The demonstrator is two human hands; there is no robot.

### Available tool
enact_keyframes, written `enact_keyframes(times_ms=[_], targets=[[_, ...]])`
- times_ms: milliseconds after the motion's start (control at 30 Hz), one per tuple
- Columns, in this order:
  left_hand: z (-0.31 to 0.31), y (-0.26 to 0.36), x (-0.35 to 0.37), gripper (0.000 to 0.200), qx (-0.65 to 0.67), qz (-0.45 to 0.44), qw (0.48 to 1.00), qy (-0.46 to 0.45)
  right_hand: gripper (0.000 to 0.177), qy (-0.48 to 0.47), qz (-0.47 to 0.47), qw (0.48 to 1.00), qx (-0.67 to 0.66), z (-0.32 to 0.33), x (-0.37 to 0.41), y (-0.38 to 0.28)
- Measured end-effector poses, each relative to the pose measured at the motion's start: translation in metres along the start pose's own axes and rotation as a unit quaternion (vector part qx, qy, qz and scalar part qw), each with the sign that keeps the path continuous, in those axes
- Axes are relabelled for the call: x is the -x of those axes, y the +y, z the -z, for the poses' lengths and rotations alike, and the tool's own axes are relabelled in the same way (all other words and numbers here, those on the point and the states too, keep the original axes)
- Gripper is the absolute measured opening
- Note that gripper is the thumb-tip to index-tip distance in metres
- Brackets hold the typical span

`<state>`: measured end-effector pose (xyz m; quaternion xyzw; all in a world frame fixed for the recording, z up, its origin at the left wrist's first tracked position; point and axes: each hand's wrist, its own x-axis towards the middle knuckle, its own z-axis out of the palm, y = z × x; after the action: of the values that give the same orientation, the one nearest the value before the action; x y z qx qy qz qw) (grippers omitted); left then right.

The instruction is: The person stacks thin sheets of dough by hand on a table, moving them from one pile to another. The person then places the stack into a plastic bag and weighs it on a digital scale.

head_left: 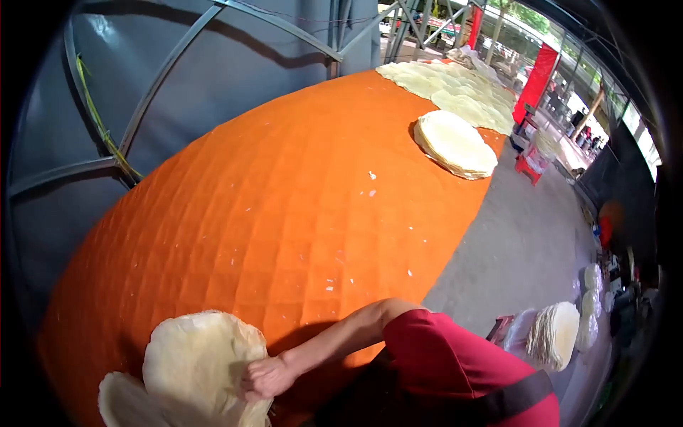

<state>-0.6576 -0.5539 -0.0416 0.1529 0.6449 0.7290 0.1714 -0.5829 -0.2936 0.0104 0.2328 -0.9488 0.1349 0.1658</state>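
Note:
My right hand reaches in from the red sleeve at the bottom, its fingers closed in a pinch at the edge of a thin, round, cream-coloured flatbread sheet. The sheet has a curled, wavy rim and stands up off the orange surface. Close to it on the left, another pale sheet is partly cut off by the frame's bottom edge. My left hand is out of sight.
A broad orange mat carries small white crumbs. Farther along lie a round stack of sheets and many overlapping sheets. Another stack stands low on the right, near a red stool. A grey wall borders the left.

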Motion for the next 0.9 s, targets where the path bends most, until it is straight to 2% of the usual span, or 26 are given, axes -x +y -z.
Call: enact_keyframes(times_ms=[67,200,233,333,400,433,467,500,533,567,600,633,667,700,733,767,800,833,867,900], targets=[[-0.021,0.006,-0.01,0.068,-0.051,0.016,0.999,0.002,0.024,0.083,0.036,0.996,-0.017,0.031,-0.033,-0.026],[-0.049,0.026,-0.035,0.069,-0.141,-0.014,0.99,-0.027,0.035,-0.105,0.004,0.993,-0.048,0.025,-0.081,-0.085],[-0.056,0.032,-0.042,0.069,-0.163,-0.033,0.986,-0.035,0.027,0.109,0.082,0.99,-0.032,0.006,-0.082,-0.083],[-0.08,0.055,-0.058,0.07,-0.22,-0.107,0.968,-0.055,0.022,0.254,0.162,0.951,-0.073,0.01,-0.114,-0.037],[-0.102,0.077,-0.068,0.07,-0.247,-0.172,0.951,-0.07,0.019,0.351,0.211,0.907,-0.099,0.025,-0.135,0.0],[-0.114,0.09,-0.071,0.07,-0.258,-0.207,0.941,-0.075,0.018,0.292,0.138,0.93,-0.173,0.083,-0.122,-0.008],[-0.129,0.104,-0.072,0.071,-0.267,-0.246,0.928,-0.08,0.018,0.187,0.018,0.955,-0.231,0.174,-0.083,-0.029],[-0.145,0.118,-0.073,0.071,-0.275,-0.286,0.914,-0.088,0.02,0.134,-0.065,0.957,-0.251,0.237,-0.051,-0.041],[-0.162,0.134,-0.072,0.071,-0.283,-0.326,0.896,-0.1,0.022,0.137,-0.127,0.946,-0.266,0.282,-0.017,-0.048],[-0.18,0.149,-0.069,0.071,-0.291,-0.363,0.878,-0.109,0.023,0.305,-0.097,0.907,-0.275,0.289,0.011,-0.032],[-0.2,0.166,-0.067,0.072,-0.297,-0.401,0.857,-0.129,0.023,0.35,-0.162,0.851,-0.356,0.325,0.053,-0.045],[-0.222,0.18,-0.06,0.072,-0.306,-0.432,0.835,-0.152,0.024,0.328,-0.345,0.791,-0.384,0.346,0.089,-0.049],[-0.246,0.191,-0.053,0.072,-0.32,-0.455,0.811,-0.181,0.025,0.386,-0.347,0.738,-0.431,0.35,0.126,-0.04],[-0.274,0.197,-0.045,0.073,-0.346,-0.465,0.787,-0.212,0.024,0.45,-0.29,0.685,-0.495,0.346,0.17,-0.033],[-0.302,0.196,-0.036,0.073,-0.373,-0.468,0.765,-0.238,0.029,0.482,-0.326,0.606,-0.542,0.339,0.213,-0.027],[-0.331,0.191,-0.027,0.076,-0.458,-0.418,0.739,-0.264,0.041,0.543,-0.349,0.524,-0.557,0.325,0.253,-0.024],[-0.364,0.179,-0.01,0.079,-0.533,-0.362,0.708,-0.291,0.052,0.58,-0.339,0.487,-0.558,0.302,0.292,-0.018],[-0.397,0.151,-0.003,0.08,-0.59,-0.305,0.676,-0.321,0.055,0.586,-0.389,0.437,-0.561,0.268,0.338,-0.008],[-0.428,0.11,0.0,0.081,-0.641,-0.245,0.637,-0.352,0.054,0.593,-0.397,0.394,-0.579,0.219,0.388,0.006],[-0.444,0.048,0.005,0.08,-0.656,-0.226,0.609,-0.384,0.048,0.601,-0.468,0.315,-0.566,0.174,0.43,0.013]])
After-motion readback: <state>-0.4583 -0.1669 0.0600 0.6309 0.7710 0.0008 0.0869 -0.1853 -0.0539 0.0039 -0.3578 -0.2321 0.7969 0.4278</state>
